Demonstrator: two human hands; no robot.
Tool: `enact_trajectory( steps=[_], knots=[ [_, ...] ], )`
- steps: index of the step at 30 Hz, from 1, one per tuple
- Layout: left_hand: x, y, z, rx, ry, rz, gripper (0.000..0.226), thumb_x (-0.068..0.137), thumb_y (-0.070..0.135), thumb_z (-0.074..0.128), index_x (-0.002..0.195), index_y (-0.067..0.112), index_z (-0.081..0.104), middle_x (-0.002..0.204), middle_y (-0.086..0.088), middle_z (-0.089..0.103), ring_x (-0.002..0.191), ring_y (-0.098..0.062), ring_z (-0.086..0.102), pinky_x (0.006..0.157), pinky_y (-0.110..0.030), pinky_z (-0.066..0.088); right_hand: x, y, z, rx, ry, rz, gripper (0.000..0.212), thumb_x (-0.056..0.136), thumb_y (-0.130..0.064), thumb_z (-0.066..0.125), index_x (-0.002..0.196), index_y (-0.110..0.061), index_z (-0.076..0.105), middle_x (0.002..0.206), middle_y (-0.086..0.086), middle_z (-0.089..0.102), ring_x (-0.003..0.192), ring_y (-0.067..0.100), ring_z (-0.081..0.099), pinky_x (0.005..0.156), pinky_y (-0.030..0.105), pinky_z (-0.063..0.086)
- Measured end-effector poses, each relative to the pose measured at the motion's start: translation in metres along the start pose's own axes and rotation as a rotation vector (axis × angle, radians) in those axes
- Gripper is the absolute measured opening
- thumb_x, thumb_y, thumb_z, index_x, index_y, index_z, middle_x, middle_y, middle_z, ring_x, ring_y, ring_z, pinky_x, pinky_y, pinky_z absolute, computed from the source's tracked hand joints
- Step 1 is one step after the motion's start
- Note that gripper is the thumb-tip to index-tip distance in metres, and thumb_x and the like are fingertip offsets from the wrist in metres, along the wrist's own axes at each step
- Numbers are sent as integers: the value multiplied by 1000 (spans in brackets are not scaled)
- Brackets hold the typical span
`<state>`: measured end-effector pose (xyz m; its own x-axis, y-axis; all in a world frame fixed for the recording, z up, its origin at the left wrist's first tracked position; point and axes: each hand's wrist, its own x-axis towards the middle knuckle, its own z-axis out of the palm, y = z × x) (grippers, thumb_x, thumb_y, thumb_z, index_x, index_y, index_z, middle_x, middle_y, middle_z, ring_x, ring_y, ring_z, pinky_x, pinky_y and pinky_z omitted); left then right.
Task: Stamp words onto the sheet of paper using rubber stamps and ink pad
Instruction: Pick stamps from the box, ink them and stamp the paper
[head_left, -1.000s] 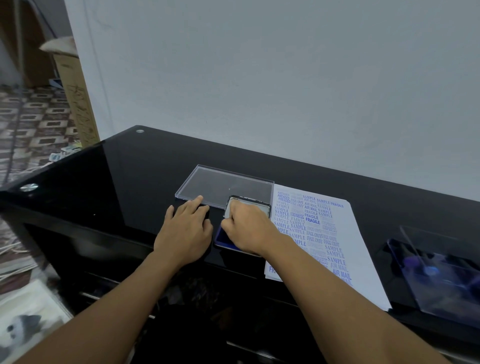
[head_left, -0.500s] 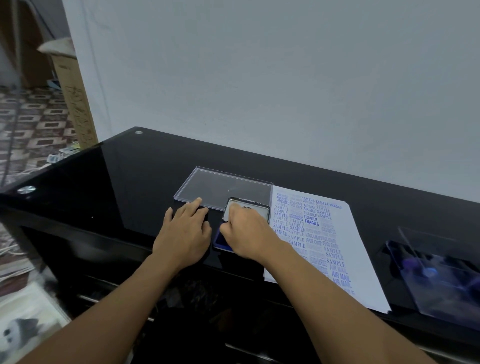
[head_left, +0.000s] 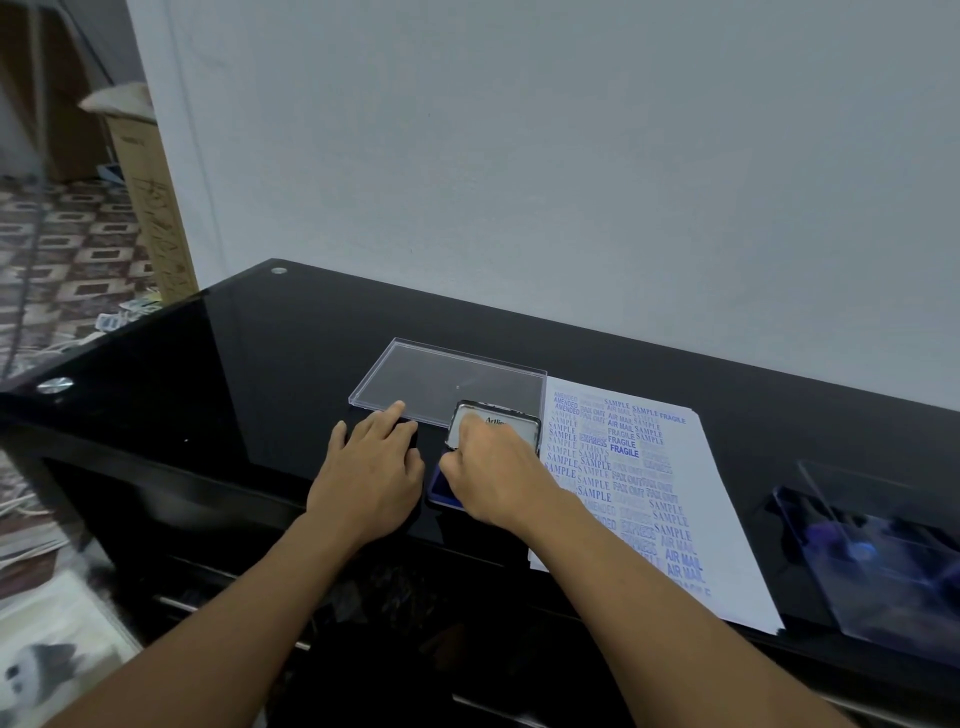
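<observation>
**Two hands at ink pad, glossy black table**

Left hand: flat, palm down on the table, fingers straight, fingertips at the near edge of a clear rectangular plastic tray.
Right hand: fingers curled, knuckles up, over the blue ink pad; what it grips is hidden.
Pad lid: raised behind the fingers.
Sheet of paper: white, just right of the pad, dense with blue stamped words.
Clear case: far right, blurred.

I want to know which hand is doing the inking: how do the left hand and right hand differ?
The left hand lies flat with straight fingers; the right hand is curled. The left hand rests beside the ink pad; the right hand is over it, covering most of it. What the right hand grips is hidden. Both are bare, palms down, side by side over the black table.
</observation>
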<state>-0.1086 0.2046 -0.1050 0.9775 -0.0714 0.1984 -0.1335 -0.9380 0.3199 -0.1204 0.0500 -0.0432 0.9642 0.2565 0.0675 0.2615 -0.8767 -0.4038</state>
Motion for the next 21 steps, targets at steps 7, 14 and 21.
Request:
enact_trajectory(
  steps=[7,14,21],
  knots=[
    [1,0,0,-11,3,-6,45,102,32,33,145,20,42,163,2,20,148,-15,20,121,-50,12,0,0,1,-4,-8,5,32,95,-20,47,70,-19,27,69,1,39,74,29,42,64,34,29],
    [0,0,-1,-20,0,-2,46,103,32,33,146,19,42,163,2,20,149,-15,20,121,-51,12,0,0,0,-32,-11,-6,32,95,-22,48,71,-19,27,69,0,38,70,27,40,62,33,28],
    [1,2,-4,-21,-24,-6,45,103,32,33,145,20,42,163,2,19,149,-15,19,121,-51,11,1,1,-3,-33,-11,-18,18,95,-21,48,83,-12,39,71,2,44,60,17,39,49,31,26]
  ],
)
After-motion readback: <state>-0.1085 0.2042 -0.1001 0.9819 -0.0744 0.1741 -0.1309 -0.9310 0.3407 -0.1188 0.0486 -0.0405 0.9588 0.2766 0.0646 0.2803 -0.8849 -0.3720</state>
